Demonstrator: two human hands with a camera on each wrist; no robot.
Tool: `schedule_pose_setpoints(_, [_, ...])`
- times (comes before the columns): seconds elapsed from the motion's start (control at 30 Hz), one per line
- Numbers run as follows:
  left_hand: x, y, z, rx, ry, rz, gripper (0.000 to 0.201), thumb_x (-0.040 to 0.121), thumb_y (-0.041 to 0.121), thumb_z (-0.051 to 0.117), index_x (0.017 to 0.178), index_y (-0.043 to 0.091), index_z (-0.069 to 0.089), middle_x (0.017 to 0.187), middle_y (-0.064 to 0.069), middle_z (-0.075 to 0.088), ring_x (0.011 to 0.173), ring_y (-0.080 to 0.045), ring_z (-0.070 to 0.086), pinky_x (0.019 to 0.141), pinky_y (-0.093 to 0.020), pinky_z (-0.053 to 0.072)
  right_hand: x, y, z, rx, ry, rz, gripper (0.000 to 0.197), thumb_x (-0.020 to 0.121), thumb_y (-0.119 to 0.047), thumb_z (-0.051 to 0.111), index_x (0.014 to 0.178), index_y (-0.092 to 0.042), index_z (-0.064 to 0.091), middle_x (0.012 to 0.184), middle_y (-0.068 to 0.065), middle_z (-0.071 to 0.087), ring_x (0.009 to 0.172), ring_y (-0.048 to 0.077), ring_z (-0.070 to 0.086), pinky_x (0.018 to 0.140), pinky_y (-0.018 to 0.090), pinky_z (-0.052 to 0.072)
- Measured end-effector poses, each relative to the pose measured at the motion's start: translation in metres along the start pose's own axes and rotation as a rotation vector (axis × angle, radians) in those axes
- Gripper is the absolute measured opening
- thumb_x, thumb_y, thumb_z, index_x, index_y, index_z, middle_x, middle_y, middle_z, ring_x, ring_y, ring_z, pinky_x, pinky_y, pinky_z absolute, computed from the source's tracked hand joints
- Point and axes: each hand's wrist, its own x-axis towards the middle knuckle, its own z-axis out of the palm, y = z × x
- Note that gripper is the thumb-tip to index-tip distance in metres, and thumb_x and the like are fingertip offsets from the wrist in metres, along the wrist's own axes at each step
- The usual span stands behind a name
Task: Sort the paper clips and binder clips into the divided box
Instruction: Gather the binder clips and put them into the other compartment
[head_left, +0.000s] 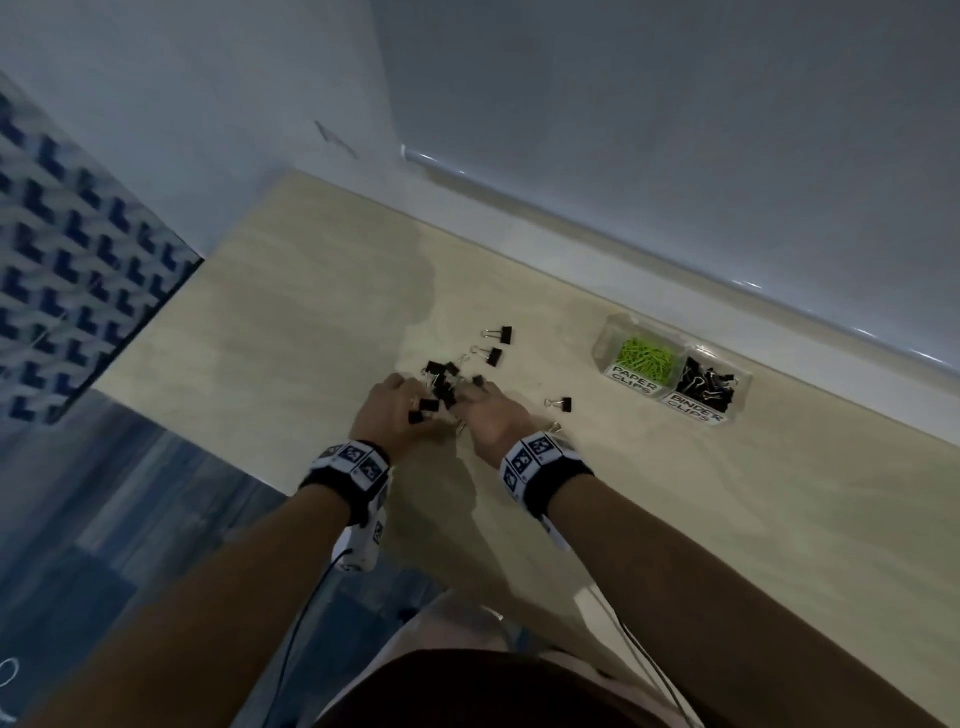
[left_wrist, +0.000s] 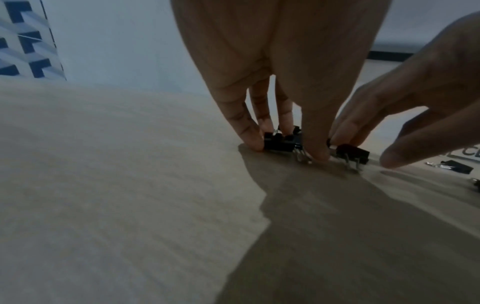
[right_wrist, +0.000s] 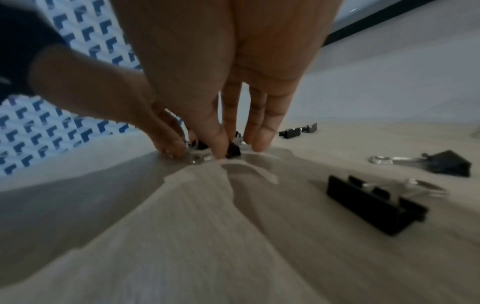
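Note:
A pile of black binder clips (head_left: 441, 384) lies on the pale wooden table (head_left: 291, 312), between my two hands. My left hand (head_left: 400, 410) has its thumb and fingers closed round several clips (left_wrist: 279, 142), fingertips (left_wrist: 249, 135) on the table. My right hand (head_left: 488, 410) pinches a clip (right_wrist: 233, 151) between thumb and fingers from the other side. The clear divided box (head_left: 602, 338) stands to the right. It holds green paper clips (head_left: 647, 356) in its left half and black binder clips (head_left: 706, 387) in its right half.
Loose binder clips lie beyond the pile (head_left: 501, 334) and right of my right hand (head_left: 561, 402), two of them close in the right wrist view (right_wrist: 374, 203). A wall ledge (head_left: 571, 228) runs behind the table. The table's left edge drops to a blue patterned floor (head_left: 78, 260).

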Motion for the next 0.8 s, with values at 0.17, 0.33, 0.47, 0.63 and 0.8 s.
schedule_pose_setpoints(0.17, [0.003, 0.015, 0.006, 0.022, 0.058, -0.043, 0.03, 0.075, 0.026, 0.072, 0.099, 0.011, 0.064, 0.104, -0.01, 0.051, 0.09, -0.031, 0.056, 0.078, -0.035, 0.046, -0.006, 0.004, 0.015, 0.077, 0.142, -0.043, 0.034, 0.087, 0.005, 0.042, 0.118, 0.006, 0.056, 0.129, 0.027, 0.048, 0.115, 0.043, 0.047, 0.097, 0.045, 0.04])
schedule_pose_setpoints(0.33, [-0.001, 0.019, 0.006, -0.01, 0.045, -0.055, 0.024, 0.078, 0.022, 0.067, 0.098, 0.009, 0.062, 0.104, -0.011, 0.05, 0.087, -0.03, 0.057, 0.078, -0.034, 0.046, -0.03, 0.02, 0.013, 0.054, 0.277, 0.047, 0.03, 0.079, -0.014, 0.057, 0.105, 0.001, 0.056, 0.113, 0.021, 0.053, 0.099, 0.036, 0.052, 0.075, 0.043, 0.048])
schedule_pose_setpoints(0.47, [-0.008, 0.016, 0.008, -0.012, 0.045, -0.013, 0.019, 0.079, 0.016, 0.064, 0.097, 0.012, 0.058, 0.102, -0.005, 0.049, 0.087, -0.026, 0.055, 0.075, -0.029, 0.042, -0.055, 0.039, 0.027, 0.029, 0.32, 0.178, 0.029, 0.07, -0.014, 0.064, 0.095, -0.001, 0.059, 0.099, 0.019, 0.057, 0.089, 0.037, 0.056, 0.063, 0.043, 0.052])
schedule_pose_setpoints(0.63, [-0.012, 0.019, 0.016, 0.041, 0.048, 0.03, 0.016, 0.081, 0.012, 0.058, 0.097, 0.01, 0.056, 0.101, -0.007, 0.051, 0.079, -0.02, 0.046, 0.07, -0.026, 0.036, -0.065, 0.047, 0.043, 0.064, 0.266, 0.196, 0.029, 0.073, -0.003, 0.061, 0.101, 0.003, 0.057, 0.1, 0.022, 0.057, 0.092, 0.041, 0.054, 0.065, 0.046, 0.054])
schedule_pose_setpoints(0.8, [-0.014, 0.026, 0.019, -0.029, 0.116, 0.032, 0.011, 0.078, 0.008, 0.061, 0.089, 0.01, 0.059, 0.093, -0.007, 0.055, 0.08, -0.026, 0.054, 0.069, -0.029, 0.039, -0.068, 0.056, 0.04, 0.107, 0.205, 0.234, 0.036, 0.086, 0.0, 0.046, 0.122, -0.001, 0.047, 0.123, 0.02, 0.048, 0.11, 0.037, 0.042, 0.088, 0.046, 0.043])
